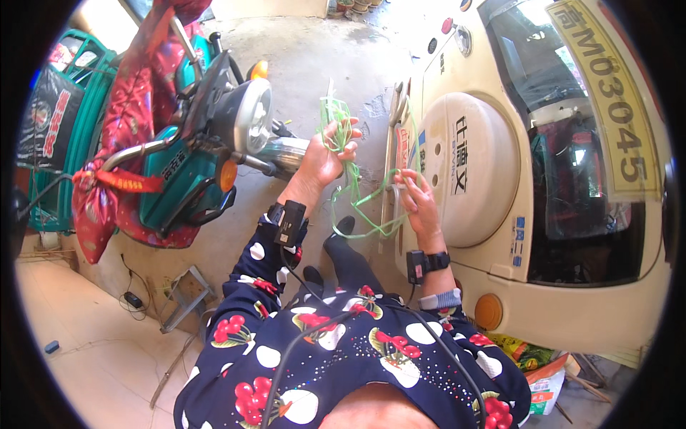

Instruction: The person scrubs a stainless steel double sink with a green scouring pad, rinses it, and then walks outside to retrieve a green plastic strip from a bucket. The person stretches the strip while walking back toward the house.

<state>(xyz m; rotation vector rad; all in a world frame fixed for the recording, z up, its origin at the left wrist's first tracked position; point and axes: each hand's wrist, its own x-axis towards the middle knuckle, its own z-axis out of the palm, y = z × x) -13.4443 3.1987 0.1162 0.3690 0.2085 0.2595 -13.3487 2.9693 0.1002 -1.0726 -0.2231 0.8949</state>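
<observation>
Green plastic strapping or twine hangs in loose loops between my two hands, above my feet. A bunched part of it lies across the palm and fingers of my left hand, whose fingers curl round it. My right hand pinches a strand of the same green line between thumb and fingertips, close to the vehicle's round cover. One thin strand rises above the right hand. Both forearms wear a black strap with a small black box.
To the left stands a teal motorbike with a round headlight and red patterned covers. A cream vehicle with a round spare-wheel cover is close on the right. A metal frame lies lower left; bags lie lower right.
</observation>
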